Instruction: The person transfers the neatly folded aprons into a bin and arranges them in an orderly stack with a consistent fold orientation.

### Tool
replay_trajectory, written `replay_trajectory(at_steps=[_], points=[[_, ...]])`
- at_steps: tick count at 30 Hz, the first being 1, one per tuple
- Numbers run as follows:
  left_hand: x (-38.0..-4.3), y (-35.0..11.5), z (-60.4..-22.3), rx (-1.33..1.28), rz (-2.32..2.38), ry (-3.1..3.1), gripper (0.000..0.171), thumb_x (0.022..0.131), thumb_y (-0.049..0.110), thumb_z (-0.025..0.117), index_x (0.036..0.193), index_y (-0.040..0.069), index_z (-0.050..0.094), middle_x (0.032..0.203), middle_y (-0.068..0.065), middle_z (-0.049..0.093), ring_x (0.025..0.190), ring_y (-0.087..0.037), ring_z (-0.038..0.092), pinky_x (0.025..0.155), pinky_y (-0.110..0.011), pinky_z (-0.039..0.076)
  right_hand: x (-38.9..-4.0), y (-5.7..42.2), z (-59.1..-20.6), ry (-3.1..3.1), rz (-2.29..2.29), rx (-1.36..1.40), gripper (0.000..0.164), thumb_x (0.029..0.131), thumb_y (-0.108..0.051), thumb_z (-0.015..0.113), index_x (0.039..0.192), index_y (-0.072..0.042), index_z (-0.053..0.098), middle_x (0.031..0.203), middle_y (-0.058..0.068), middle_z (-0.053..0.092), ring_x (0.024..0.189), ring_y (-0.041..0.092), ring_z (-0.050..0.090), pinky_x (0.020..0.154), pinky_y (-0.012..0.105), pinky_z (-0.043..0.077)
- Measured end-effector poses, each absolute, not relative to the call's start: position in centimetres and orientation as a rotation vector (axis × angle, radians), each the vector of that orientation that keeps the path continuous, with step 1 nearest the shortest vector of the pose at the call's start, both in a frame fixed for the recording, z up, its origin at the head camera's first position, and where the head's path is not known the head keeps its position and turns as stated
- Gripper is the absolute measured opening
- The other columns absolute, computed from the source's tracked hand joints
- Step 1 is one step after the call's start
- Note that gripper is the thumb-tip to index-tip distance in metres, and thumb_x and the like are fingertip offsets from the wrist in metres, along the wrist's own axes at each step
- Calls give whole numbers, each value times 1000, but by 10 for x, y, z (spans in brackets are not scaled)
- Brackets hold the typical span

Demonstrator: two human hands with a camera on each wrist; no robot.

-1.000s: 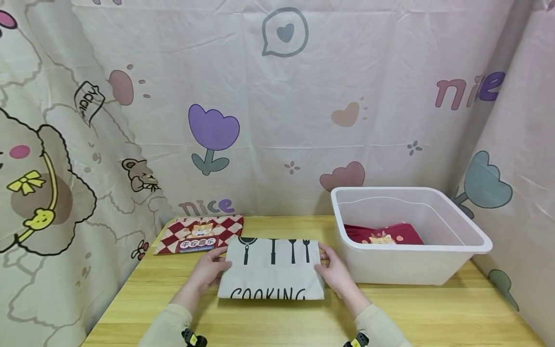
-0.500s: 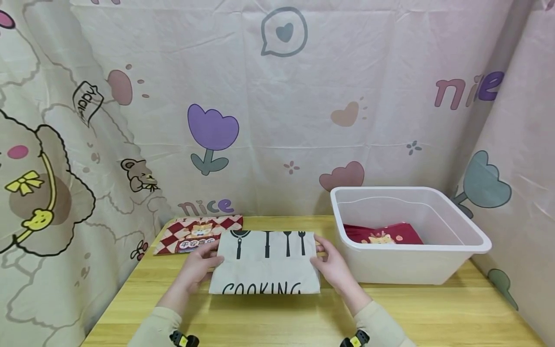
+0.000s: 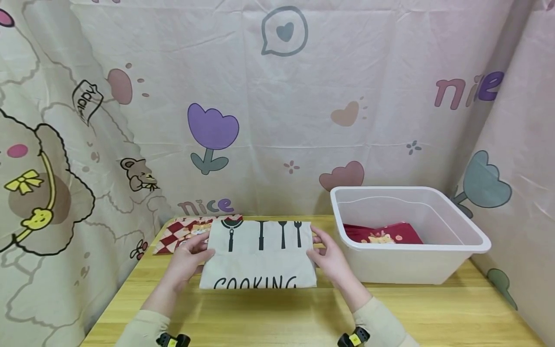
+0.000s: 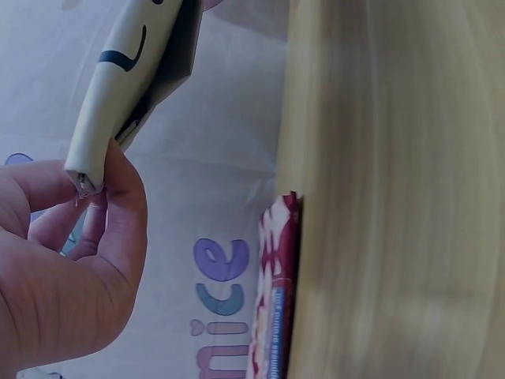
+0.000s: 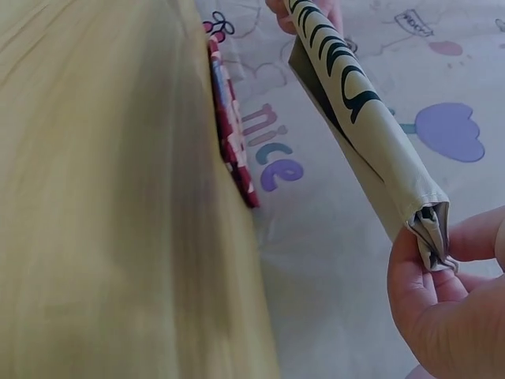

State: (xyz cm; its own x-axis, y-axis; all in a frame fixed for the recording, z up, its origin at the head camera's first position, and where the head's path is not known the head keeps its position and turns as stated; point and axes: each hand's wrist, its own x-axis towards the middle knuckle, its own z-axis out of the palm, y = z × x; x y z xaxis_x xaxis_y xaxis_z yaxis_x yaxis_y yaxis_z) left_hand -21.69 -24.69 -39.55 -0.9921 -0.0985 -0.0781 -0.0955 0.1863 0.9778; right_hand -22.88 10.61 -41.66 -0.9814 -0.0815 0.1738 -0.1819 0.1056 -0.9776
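A folded cream cloth [image 3: 260, 262], printed with dark kitchen utensils and the word COOKING, is held up flat between both hands. My left hand [image 3: 184, 260] pinches its left end, thumb on top and fingers beneath. At the opposite end, my right hand [image 3: 330, 258] pinches the cloth the same way. Both wrist views show the folded layers edge-on, with the cloth [image 4: 122, 83] raised off the tabletop. Partly behind it and the left hand lies a red-and-cream checked folded cloth [image 3: 175, 236] bearing a cartoon animal.
On the wooden table [image 3: 277, 323], a white plastic bin [image 3: 412, 247] stands at the right. Inside it lies a dark red cloth [image 3: 405, 232] with a cartoon print. A patterned curtain [image 3: 277, 120] hangs behind the table and along both sides.
Both hands have lifted the folded cream cloth and carried it left and away from me. It now overlaps the checked cloth in the head view. The bin has not moved.
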Motion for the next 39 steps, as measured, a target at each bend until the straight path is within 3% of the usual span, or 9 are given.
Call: replay_trajectory(at_steps=[6, 16, 28, 31, 39], points=[[-213, -251, -384, 112, -1969, -2372, 58, 95, 2, 63, 149, 4, 42, 105, -1, 58, 91, -11, 57, 72, -32, 58, -225, 102, -401, -2195, 2087, 339, 64, 88, 12, 61, 148, -1, 42, 115, 17, 48, 75, 17, 55, 60, 22, 47], [-210, -253, -364, 55, -1915, -2346, 60, 95, 5, 65, 150, 6, 42, 100, 5, 59, 89, -8, 57, 72, -29, 58, -225, 103, -379, -2221, 1951, 421, 65, 88, 13, 60, 149, -4, 42, 117, 19, 49, 79, 20, 58, 67, 22, 50], [-209, -241, -338, -120, -1840, -2288, 55, 96, 6, 64, 148, 7, 46, 101, 9, 64, 90, -10, 57, 69, -25, 56, -215, 118, -339, -2288, 1805, 419, 67, 92, 4, 63, 152, -13, 39, 125, 16, 48, 99, 28, 60, 81, 23, 51], [-209, -234, -330, -151, -1847, -2273, 55, 96, 7, 64, 148, 7, 46, 101, 9, 64, 87, -9, 56, 65, -22, 54, -215, 126, -331, -2278, 1796, 440, 66, 93, 5, 61, 153, -11, 37, 125, 17, 46, 100, 29, 59, 83, 22, 51], [-211, -207, -312, -237, -1942, -2210, 54, 96, 4, 63, 148, 5, 46, 107, 2, 65, 94, -10, 61, 74, -28, 58, -218, 151, -316, -2177, 1855, 504, 65, 92, 13, 56, 152, -2, 35, 118, 20, 46, 87, 14, 58, 76, 20, 51]])
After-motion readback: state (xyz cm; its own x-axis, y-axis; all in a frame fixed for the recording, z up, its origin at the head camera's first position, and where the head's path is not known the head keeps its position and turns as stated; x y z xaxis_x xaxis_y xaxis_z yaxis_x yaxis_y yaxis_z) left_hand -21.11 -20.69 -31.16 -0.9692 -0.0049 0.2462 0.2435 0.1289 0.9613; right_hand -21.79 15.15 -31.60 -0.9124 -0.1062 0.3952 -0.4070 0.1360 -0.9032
